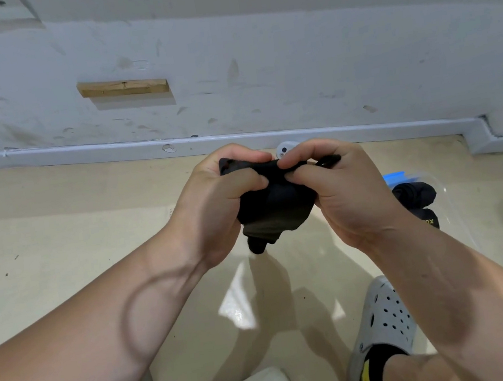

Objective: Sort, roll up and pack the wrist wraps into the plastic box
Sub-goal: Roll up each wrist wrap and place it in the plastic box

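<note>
- Both hands are closing on one black wrist wrap (pixel 272 202), held in the air above the floor; the left hand (pixel 213 201) is clutching the bunched body, while the right hand (pixel 336 192) is pinching the top edge between thumb and fingertips.
- The wrap is looking light, soft and limp: matte woven fabric, crumpled, sagging below the grip with a tail end drooping.
- It is likely flattening and rolling easily, but springing loose unless kept taut, so holding near an end seems best.
- A thin loop is sticking out just right of the right-hand grip.
- Farther right and lower, the clear plastic box (pixel 446 196), glossy and rigid-looking, is holding dark rolled wraps (pixel 414 196).
- Beyond, the pale floor (pixel 57 232) is shining smoothly.
</note>
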